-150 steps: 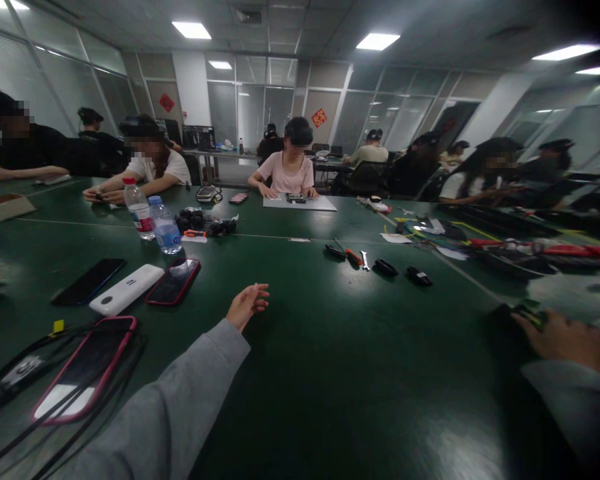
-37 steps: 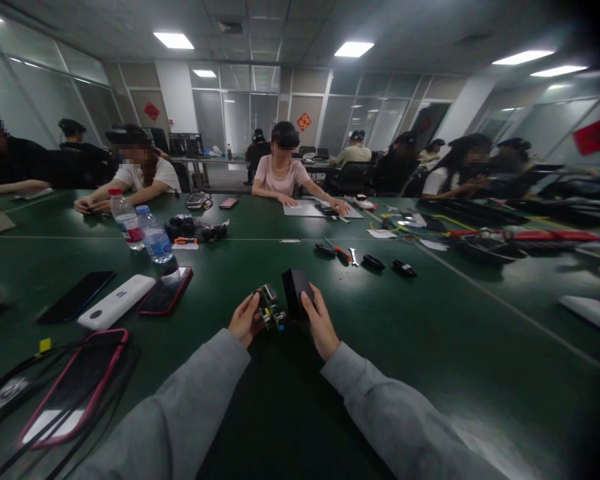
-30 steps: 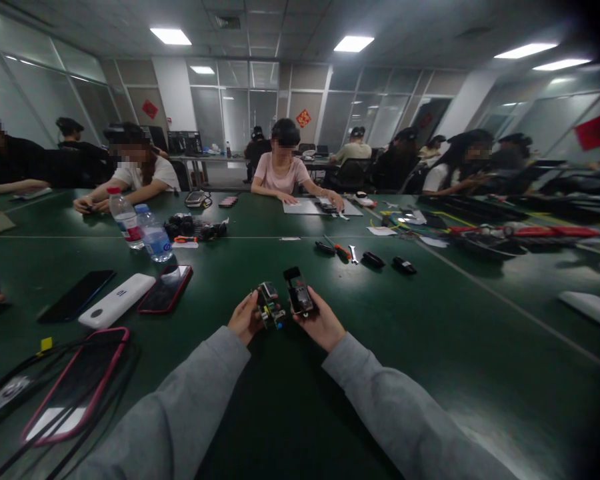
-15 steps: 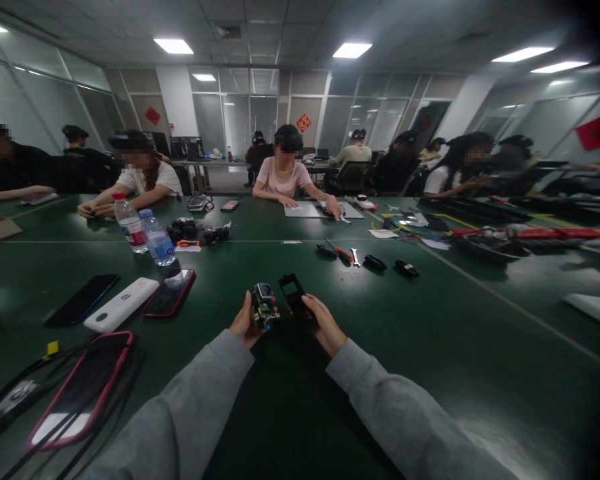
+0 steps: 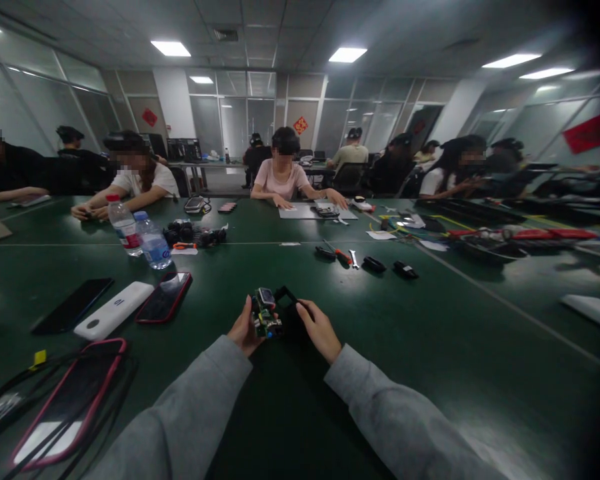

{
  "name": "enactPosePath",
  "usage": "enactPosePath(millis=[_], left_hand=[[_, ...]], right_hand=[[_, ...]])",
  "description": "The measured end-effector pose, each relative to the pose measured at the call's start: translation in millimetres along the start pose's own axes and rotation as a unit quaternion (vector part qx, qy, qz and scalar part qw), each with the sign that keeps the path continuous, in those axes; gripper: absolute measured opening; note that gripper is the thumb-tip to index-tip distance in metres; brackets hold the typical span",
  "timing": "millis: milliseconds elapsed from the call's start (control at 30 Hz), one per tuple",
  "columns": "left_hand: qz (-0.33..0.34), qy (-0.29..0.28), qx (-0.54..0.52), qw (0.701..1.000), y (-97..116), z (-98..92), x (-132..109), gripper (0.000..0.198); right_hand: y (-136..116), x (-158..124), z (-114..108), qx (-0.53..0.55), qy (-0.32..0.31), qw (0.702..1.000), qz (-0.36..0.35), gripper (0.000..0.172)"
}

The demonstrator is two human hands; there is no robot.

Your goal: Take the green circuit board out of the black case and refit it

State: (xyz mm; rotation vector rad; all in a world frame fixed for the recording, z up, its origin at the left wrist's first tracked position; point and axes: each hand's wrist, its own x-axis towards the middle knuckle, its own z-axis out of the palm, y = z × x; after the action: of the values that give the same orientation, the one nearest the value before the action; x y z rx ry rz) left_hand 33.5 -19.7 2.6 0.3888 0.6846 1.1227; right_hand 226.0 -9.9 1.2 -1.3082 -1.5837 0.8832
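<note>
My left hand is closed around the edge of a green circuit board, which carries a small display at its top and a blue part near its lower end. My right hand grips a black plastic housing with a rectangular window in its upper part. Board and housing are held side by side above the table, very close together; whether they touch I cannot tell. My fingers hide part of the housing's right side.
To the left lie phones, a white power bank, cables and two bottles. Beyond my hands are a screwdriver, a wrench and black parts. A person in pink sits opposite, hands on a white board.
My right hand has brought the black housing lower and nearer to the circuit board, tilting it. The board has turned slightly in my left hand. The camera view has shifted a little.
</note>
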Motion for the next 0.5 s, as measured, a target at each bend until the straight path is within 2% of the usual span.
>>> enactPosePath(millis=[167, 333, 500], left_hand=[[0.004, -0.012, -0.013, 1.0, 1, 0.8, -1, 0.051], [-0.011, -0.004, 0.002, 1.0, 2, 3.3, -3, 0.054], [-0.003, -0.008, 0.008, 1.0, 3, 4.6, -3, 0.056]], right_hand=[[6, 5, -5, -0.107, 0.008, 0.994, -0.024, 0.039], [12, 10, -9, -0.119, -0.009, 0.992, -0.029, 0.037], [8, 12, -14, -0.118, -0.056, 0.99, -0.053, 0.031]])
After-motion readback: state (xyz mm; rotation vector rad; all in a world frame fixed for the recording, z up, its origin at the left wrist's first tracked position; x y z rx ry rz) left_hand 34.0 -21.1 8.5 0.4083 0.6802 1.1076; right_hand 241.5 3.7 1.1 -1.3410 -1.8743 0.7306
